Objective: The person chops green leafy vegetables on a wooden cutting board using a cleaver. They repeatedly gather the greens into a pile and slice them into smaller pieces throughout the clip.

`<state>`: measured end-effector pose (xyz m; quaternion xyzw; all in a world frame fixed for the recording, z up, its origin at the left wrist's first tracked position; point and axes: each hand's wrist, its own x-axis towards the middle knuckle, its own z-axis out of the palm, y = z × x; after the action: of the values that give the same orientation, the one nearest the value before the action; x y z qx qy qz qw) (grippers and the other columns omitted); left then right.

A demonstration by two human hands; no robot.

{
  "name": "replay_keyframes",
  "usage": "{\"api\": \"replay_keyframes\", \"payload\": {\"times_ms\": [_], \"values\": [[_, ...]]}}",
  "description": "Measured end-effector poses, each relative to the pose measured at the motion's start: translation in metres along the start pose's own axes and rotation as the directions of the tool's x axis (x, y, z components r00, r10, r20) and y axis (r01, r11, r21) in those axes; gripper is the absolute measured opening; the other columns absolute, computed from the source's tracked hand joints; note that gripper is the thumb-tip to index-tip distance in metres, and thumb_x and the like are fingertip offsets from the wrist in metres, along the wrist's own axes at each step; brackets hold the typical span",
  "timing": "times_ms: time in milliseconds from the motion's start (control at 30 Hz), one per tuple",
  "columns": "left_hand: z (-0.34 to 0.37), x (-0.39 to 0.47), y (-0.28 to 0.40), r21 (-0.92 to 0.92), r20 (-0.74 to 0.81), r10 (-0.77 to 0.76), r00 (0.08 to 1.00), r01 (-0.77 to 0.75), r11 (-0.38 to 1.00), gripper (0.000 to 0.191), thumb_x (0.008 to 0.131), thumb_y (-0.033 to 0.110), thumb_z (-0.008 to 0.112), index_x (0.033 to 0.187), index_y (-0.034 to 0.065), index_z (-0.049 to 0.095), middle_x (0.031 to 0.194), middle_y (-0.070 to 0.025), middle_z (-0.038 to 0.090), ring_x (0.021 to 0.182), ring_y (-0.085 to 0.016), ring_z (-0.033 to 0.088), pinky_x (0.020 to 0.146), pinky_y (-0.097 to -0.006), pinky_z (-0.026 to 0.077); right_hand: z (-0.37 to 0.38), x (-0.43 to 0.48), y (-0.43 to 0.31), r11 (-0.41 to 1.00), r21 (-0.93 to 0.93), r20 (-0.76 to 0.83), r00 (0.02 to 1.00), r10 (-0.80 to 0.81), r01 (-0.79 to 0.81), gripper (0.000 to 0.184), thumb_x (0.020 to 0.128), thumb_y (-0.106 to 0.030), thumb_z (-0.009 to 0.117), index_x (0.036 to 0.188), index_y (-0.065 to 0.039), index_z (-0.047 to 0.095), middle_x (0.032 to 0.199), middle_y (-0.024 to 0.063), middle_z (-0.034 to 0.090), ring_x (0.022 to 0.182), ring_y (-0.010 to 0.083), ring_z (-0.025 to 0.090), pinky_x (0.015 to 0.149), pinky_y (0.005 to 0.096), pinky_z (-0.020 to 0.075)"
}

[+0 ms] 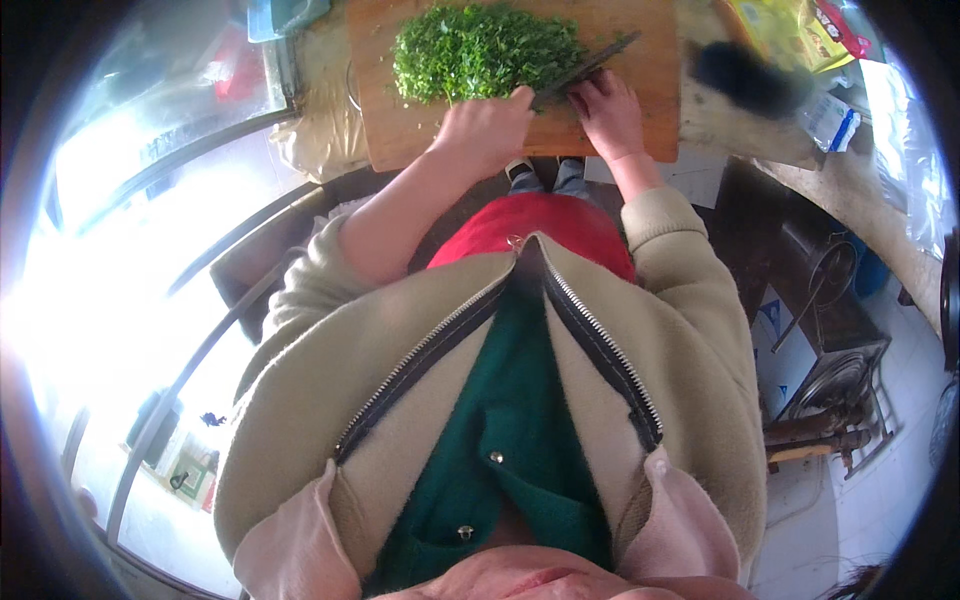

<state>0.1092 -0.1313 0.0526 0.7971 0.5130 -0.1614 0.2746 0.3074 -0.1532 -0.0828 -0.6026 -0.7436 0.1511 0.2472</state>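
A heap of chopped leafy green herbs point(487, 52) lies on a wooden cutting board point(630, 139). My left hand point(487, 135) is closed around the handle end of a knife with a dark blade point(592, 66). The blade slants up to the right across the heap's right edge, with green bits around it. Close against the near side of the blade is my right hand point(611, 112), fingers bent; whether they grip the blade or only touch it cannot be told.
A crumpled translucent plastic bag point(322, 142) lies left of the board. To the right are a blurred dark object point(750, 75), a yellow packet point(821, 37) and a white-and-blue packet point(831, 121). A light blue plastic container point(281, 19) stands at the upper left.
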Motion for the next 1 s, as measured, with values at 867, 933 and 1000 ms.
{"api": "replay_keyframes", "payload": {"times_ms": [867, 933, 1000], "values": [[0.012, 0.014, 0.024, -0.052, -0.086, 0.161, 0.983, -0.166, 0.985, 0.025, 0.099, 0.029, 0.049, 0.112, 0.0083, 0.05, 0.077, -0.0209, 0.068, 0.072, -0.043, 0.067, 0.065, -0.0541, 0.053, -0.059, -0.04, 0.029, -0.019, 0.867, 0.326, 0.538, 0.777, -0.498, 0.018, 0.097, 0.002, 0.048, 0.093, -0.013, 0.057, 0.113, 0.002, 0.062, 0.099, 0.0156, 0.06, 0.08, 0.0302, 0.047], [0.015, 0.013, 0.024, -0.023, -0.151, 0.185, 0.971, -0.191, 0.981, 0.024, 0.099, 0.028, 0.049, 0.111, 0.008, 0.05, 0.076, -0.0201, 0.068, 0.07, -0.042, 0.067, 0.063, -0.0535, 0.054, -0.058, -0.04, 0.032, 0.041, 0.886, 0.27, 0.586, 0.764, -0.462, 0.021, 0.097, 0.004, 0.045, 0.088, -0.011, 0.057, 0.111, 0.0043, 0.063, 0.095, 0.0152, 0.061, 0.077, 0.028, 0.0478], [0.017, 0.011, 0.025, -0.04, -0.104, 0.181, 0.978, -0.186, 0.982, 0.024, 0.099, 0.029, 0.048, 0.11, 0.0075, 0.051, 0.077, -0.0198, 0.068, 0.072, -0.042, 0.067, 0.065, -0.053, 0.054, -0.055, -0.042, 0.035, -0.008, 0.91, 0.283, 0.606, 0.744, -0.415, 0.019, 0.097, -0.004, 0.049, 0.08, -0.014, 0.053, 0.107, 0.0033, 0.064, 0.097, 0.0168, 0.06, 0.08, 0.031, 0.0465]]}}
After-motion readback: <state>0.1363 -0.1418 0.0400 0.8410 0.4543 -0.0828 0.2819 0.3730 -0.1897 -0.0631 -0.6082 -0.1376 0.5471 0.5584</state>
